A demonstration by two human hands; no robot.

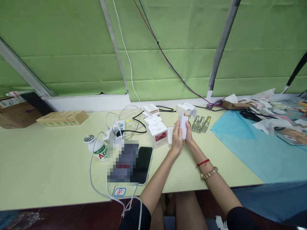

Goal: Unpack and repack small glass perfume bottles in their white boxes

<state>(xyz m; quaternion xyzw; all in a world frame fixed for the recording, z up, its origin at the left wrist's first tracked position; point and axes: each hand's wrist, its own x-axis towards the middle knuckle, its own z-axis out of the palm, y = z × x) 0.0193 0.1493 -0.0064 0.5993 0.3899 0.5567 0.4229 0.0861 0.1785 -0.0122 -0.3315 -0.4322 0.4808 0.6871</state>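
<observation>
Between my two hands a small white box (183, 126) is held upright above the table. My left hand (177, 138) presses on its left side, and my right hand (188, 132) grips its right side. Just left of them stands a row of white cartons (157, 131), the front one with a pink picture. A white piece of card or box (170, 136) lies partly hidden behind my left hand. To the right of my hands several small glass bottles (200, 124) with gold-coloured tops stand close together. More white boxes (186, 109) sit behind my hands.
At left are a white bottle (97, 148), a phone (143, 164), a power strip (120, 127) and loose white cables. Brown boxes (62, 118) line the back left. A blue sheet (242, 137) with scattered wrappings covers the right. The table's front edge (72, 205) is near me.
</observation>
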